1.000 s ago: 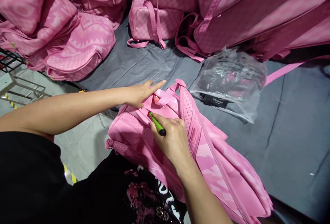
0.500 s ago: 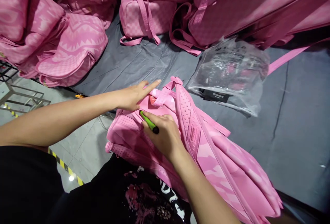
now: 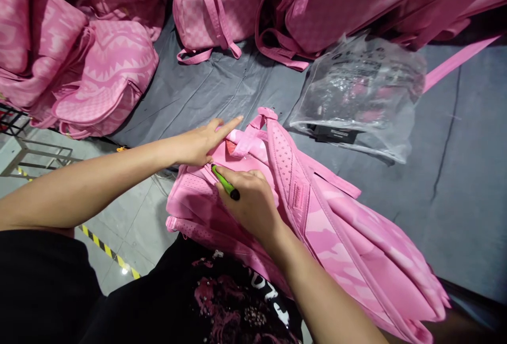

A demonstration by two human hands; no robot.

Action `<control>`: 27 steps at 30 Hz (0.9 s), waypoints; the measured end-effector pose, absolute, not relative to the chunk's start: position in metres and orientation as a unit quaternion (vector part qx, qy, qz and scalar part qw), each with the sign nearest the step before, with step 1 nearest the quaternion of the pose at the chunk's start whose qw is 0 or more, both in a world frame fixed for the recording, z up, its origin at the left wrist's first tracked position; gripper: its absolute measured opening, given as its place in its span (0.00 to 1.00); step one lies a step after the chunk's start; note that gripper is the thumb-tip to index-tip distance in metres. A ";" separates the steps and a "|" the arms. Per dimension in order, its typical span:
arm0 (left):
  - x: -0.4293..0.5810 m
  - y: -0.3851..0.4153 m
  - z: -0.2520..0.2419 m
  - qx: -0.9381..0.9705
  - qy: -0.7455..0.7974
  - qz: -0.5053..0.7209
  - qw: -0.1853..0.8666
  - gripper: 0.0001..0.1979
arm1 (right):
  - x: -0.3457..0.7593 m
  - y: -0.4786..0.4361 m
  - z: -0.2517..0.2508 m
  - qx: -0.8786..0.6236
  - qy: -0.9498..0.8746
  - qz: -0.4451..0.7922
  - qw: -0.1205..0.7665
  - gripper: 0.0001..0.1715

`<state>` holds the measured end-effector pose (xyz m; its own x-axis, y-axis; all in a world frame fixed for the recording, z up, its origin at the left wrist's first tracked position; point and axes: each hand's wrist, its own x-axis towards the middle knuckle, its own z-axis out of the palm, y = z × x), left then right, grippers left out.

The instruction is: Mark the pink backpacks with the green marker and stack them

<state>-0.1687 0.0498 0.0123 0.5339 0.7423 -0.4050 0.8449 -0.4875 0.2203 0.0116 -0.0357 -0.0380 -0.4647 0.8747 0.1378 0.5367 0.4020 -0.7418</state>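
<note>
A pink backpack [image 3: 328, 228] lies on its front on the grey table cover, its perforated back panel and straps facing up. My right hand [image 3: 249, 204] is closed around a green marker pen [image 3: 224, 182], whose tip touches the back panel near the top handle. My left hand [image 3: 202, 140] rests flat on the top of the backpack with fingers stretched out, pressing the fabric beside the pen tip.
Several more pink backpacks [image 3: 106, 77] are piled along the far and left sides of the grey table cover [image 3: 455, 175]. A clear plastic bag [image 3: 360, 93] with a dark label lies behind the backpack. A metal frame [image 3: 35, 151] and striped floor tape [image 3: 106, 251] show at left.
The view has drifted slightly; both hands and the pen stay at the same spot on the backpack's back panel, with the pen tip shifting a little.
</note>
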 end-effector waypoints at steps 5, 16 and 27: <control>-0.170 0.049 0.020 0.841 0.472 -0.135 0.229 0.55 | 0.015 -0.038 -0.044 -0.450 -0.784 0.298 0.306 0.15; -0.149 0.042 0.029 0.799 0.540 -0.229 0.135 0.62 | 0.020 -0.036 -0.043 -0.450 -0.766 0.325 0.324 0.15; -0.140 0.040 0.022 0.776 0.572 -0.249 0.099 0.64 | 0.020 -0.030 -0.042 -0.441 -0.746 0.368 0.337 0.13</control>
<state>-0.1398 0.0399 0.0225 0.2231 0.8371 -0.4994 0.9361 -0.3270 -0.1300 0.0201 -0.0303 -0.0418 -0.3848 0.9056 0.1782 0.4099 0.3407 -0.8461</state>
